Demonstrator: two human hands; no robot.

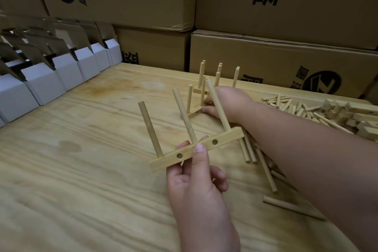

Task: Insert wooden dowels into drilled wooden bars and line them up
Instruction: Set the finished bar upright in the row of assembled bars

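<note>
1. Standing up from the pale drilled wooden bar (196, 148) are three long round wooden dowels (184, 116), and two open holes show in the bar's near face. The bar is lifted clear above the light plywood tabletop (71, 170).
2. The left hand (196, 182) holds that bar from below, thumb pressed on the near face and fingertips pinching the far side, so the fingers are clamped on the bar.
3. The right hand (224, 101) reaches across behind it to a second dowelled bar (195, 111) resting on the table; its fingertips touch that bar's end, but I cannot tell whether they grip it.
4. Further back stands another finished bar with upright dowels (216, 76).
5. Loose dowels (266, 170) lie scattered under the right forearm, and a heap of short pegs and wooden blocks (327, 112) sits at the right edge.
6. White folded cartons (67, 71) line the left side; brown printed cardboard boxes (286, 2) are stacked behind.
</note>
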